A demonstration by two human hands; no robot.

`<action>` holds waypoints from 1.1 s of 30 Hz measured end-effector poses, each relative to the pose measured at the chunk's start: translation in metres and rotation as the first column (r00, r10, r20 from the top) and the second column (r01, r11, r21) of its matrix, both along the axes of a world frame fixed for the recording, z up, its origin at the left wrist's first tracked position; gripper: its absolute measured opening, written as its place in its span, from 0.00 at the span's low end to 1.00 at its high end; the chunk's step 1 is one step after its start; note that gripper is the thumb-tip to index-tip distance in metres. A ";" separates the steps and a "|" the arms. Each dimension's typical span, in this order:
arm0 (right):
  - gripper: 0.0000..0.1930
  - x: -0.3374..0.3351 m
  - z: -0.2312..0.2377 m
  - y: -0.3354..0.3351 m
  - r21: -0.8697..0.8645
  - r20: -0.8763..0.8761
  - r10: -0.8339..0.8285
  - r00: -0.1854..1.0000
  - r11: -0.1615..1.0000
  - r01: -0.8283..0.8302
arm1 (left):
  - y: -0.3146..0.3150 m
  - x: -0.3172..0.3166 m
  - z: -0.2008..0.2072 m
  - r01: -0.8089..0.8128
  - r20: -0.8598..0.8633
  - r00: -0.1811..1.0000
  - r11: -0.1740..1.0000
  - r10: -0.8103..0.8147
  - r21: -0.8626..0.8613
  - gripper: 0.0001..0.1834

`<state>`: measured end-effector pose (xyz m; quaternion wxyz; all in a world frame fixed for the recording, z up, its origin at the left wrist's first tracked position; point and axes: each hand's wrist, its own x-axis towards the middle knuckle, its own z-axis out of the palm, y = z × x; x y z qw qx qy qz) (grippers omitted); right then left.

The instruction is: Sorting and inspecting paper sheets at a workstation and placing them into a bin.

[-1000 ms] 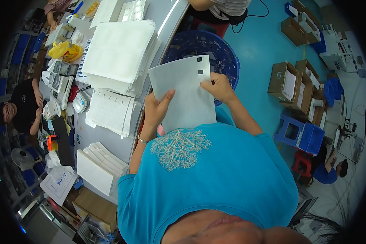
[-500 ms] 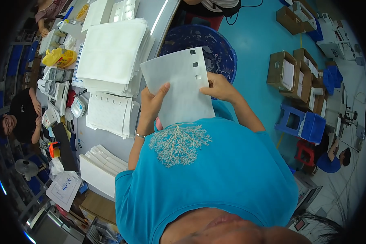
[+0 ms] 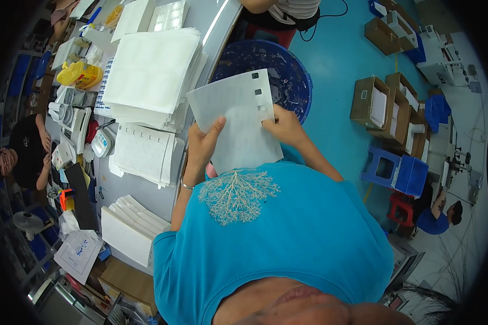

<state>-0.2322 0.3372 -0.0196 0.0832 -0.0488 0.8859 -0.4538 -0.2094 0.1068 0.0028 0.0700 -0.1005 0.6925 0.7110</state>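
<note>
A white sheet (image 3: 236, 122) with a row of small square holes near its right edge is held up in front of my blue shirt. My left hand (image 3: 203, 145) grips its left side, thumb on top and fingers hidden underneath. At the right edge, my right hand (image 3: 287, 128) pinches the sheet just below the lowest square, which looks whitish while the upper two look dark. Past the sheet's far edge stands a big round blue bin (image 3: 299, 81) with scraps in it, partly hidden by the sheet.
On the grey table (image 3: 141, 187) to my left lie a tall stack of white sheets (image 3: 149, 70), a lower stack with corner-shaped marks (image 3: 143, 154) and white strips (image 3: 133, 216). Cardboard boxes (image 3: 370, 105) and a blue stool (image 3: 382, 165) stand to the right. Other people sit nearby.
My right hand has shifted slightly left and nearer to me, its thumb now closer to the lowest square. The sheet has dipped a little toward me. My left hand keeps its grip.
</note>
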 end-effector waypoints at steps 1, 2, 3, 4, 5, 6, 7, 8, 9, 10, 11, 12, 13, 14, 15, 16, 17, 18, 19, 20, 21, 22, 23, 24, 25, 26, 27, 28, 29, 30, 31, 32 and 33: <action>0.19 -0.004 0.003 0.008 -0.282 0.156 0.116 0.981 0.957 -0.068 | -0.002 0.002 0.000 -0.009 0.003 1.000 1.000 0.009 0.001 0.19; 0.19 -0.009 0.004 0.014 -0.547 0.271 0.265 0.925 0.833 -0.079 | -0.004 0.004 -0.001 -0.014 -0.005 1.000 0.998 0.015 0.061 0.19; 0.19 -0.013 0.003 0.018 -0.544 0.275 0.267 0.924 0.835 -0.079 | -0.005 0.004 -0.001 -0.014 -0.012 1.000 0.992 0.016 0.123 0.20; 0.19 -0.019 0.000 0.023 -0.693 0.414 0.311 0.855 0.717 0.075 | -0.005 0.004 -0.004 -0.019 -0.010 1.000 0.992 0.021 0.127 0.20; 0.19 -0.025 -0.003 0.025 -0.780 0.526 0.380 0.761 0.572 0.253 | -0.006 0.004 -0.007 -0.007 0.005 1.000 0.990 0.006 0.140 0.20; 0.19 -0.028 -0.016 0.025 -0.781 0.520 0.372 0.769 0.573 0.251 | -0.005 0.001 -0.009 0.012 0.017 1.000 0.988 -0.014 0.152 0.21; 0.19 -0.026 -0.025 0.021 -0.780 0.520 0.371 0.770 0.574 0.250 | -0.004 0.000 -0.010 0.012 0.016 1.000 0.988 -0.015 0.155 0.21; 0.20 -0.024 -0.032 0.017 -0.819 0.513 0.358 0.780 0.475 0.321 | -0.004 -0.001 -0.011 0.002 0.005 1.000 0.981 -0.003 0.193 0.21; 0.20 -0.021 -0.033 0.011 -0.847 0.509 0.349 0.787 0.367 0.385 | -0.005 0.000 -0.012 -0.012 -0.003 1.000 0.973 0.013 0.229 0.21; 0.20 -0.020 -0.032 0.008 -0.847 0.509 0.352 0.785 0.366 0.385 | -0.006 0.000 -0.014 -0.015 -0.001 1.000 0.974 0.015 0.228 0.21; 0.19 -0.018 -0.029 0.006 -0.840 0.541 0.358 0.761 0.273 0.469 | -0.007 0.000 -0.016 -0.014 0.008 1.000 0.968 0.012 0.249 0.21; 0.18 -0.017 -0.025 0.004 -0.817 0.572 0.368 0.733 0.176 0.549 | -0.007 0.001 -0.017 -0.013 0.020 1.000 0.963 0.008 0.269 0.21; 0.18 -0.016 -0.019 0.002 -0.815 0.574 0.368 0.731 0.174 0.553 | -0.008 0.001 -0.016 -0.013 0.024 1.000 0.964 0.006 0.267 0.21; 0.17 -0.016 -0.013 0.000 -0.840 0.539 0.336 0.772 0.285 0.462 | -0.008 0.001 -0.014 -0.017 0.034 0.999 0.966 0.008 0.259 0.21; 0.16 -0.016 -0.008 0.000 -0.843 0.496 0.307 0.812 0.394 0.366 | -0.007 0.000 -0.012 -0.017 0.043 0.999 0.967 0.007 0.253 0.21; 0.16 -0.020 -0.008 0.007 -0.842 0.499 0.303 0.812 0.391 0.371 | -0.007 0.000 -0.011 -0.012 0.046 0.999 0.968 0.000 0.252 0.21; 0.15 -0.028 -0.008 0.020 -0.820 0.511 0.367 0.777 0.480 0.312 | -0.007 0.000 -0.010 0.002 0.046 0.999 0.975 -0.013 0.222 0.21; 0.15 -0.031 -0.004 0.023 -0.793 0.526 0.425 0.737 0.558 0.244 | -0.008 0.001 -0.009 0.019 0.047 0.999 0.982 -0.028 0.189 0.20; 0.15 -0.030 0.001 0.023 -0.794 0.527 0.420 0.739 0.554 0.251 | -0.008 0.000 -0.007 0.027 0.050 0.998 0.982 -0.037 0.186 0.20; 0.14 -0.029 0.007 0.022 -0.677 0.639 0.358 0.681 0.682 0.277 | -0.008 -0.002 -0.005 0.037 0.039 0.998 0.987 -0.044 0.158 0.20; 0.13 -0.027 0.012 0.018 -0.540 0.734 0.276 0.620 0.791 0.288 | -0.009 -0.004 -0.003 0.049 0.025 0.998 0.990 -0.052 0.129 0.19; 0.13 -0.020 0.010 0.015 -0.542 0.732 0.276 0.623 0.790 0.287 | -0.008 -0.006 -0.004 0.051 0.022 0.998 0.991 -0.054 0.128 0.19; 0.13 -0.010 0.006 0.010 -0.569 0.722 0.245 0.647 0.742 0.354 | -0.008 -0.007 -0.006 0.048 0.019 0.999 0.992 -0.051 0.117 0.19; 0.12 -0.002 0.004 0.008 -0.592 0.716 0.214 0.664 0.690 0.416 | -0.008 -0.007 -0.008 0.041 0.018 0.999 0.993 -0.044 0.108 0.19; 0.12 0.000 0.005 0.009 -0.592 0.716 0.216 0.663 0.691 0.414 | -0.007 -0.008 -0.009 0.038 0.018 0.999 0.993 -0.040 0.108 0.19; 0.13 0.002 0.006 0.010 -0.667 0.705 0.274 0.654 0.571 0.479 | -0.005 -0.009 -0.010 0.017 0.028 0.999 0.989 -0.021 0.150 0.19; 0.13 0.004 0.006 0.010 -0.719 0.688 0.325 0.649 0.428 0.547 | -0.005 -0.011 -0.010 0.005 0.043 0.999 0.982 -0.014 0.187 0.19; 0.13 0.005 0.001 0.012 -0.718 0.690 0.323 0.648 0.422 0.554 | -0.005 -0.012 -0.009 0.012 0.047 0.999 0.983 -0.021 0.184 0.19; 0.14 0.005 -0.007 0.015 -0.769 0.634 0.367 0.680 0.385 0.510 | -0.005 -0.013 -0.007 0.017 0.053 0.998 0.982 -0.027 0.186 0.19; 0.15 0.003 -0.007 0.015 -0.817 0.574 0.411 0.709 0.350 0.459 | -0.004 -0.014 -0.006 0.017 0.055 0.998 0.982 -0.028 0.191 0.19; 0.15 0.003 -0.005 0.016 -0.817 0.574 0.410 0.709 0.349 0.460 | -0.002 -0.014 -0.005 0.018 0.056 0.998 0.982 -0.030 0.190 0.19; 0.15 0.003 -0.001 0.016 -0.816 0.571 0.405 0.714 0.373 0.442 | -0.001 -0.013 -0.004 0.015 0.049 0.999 0.981 -0.025 0.193 0.19; 0.15 0.003 0.005 0.016 -0.814 0.569 0.400 0.718 0.397 0.424 | 0.000 -0.012 -0.004 0.011 0.044 0.999 0.980 -0.020 0.196 0.19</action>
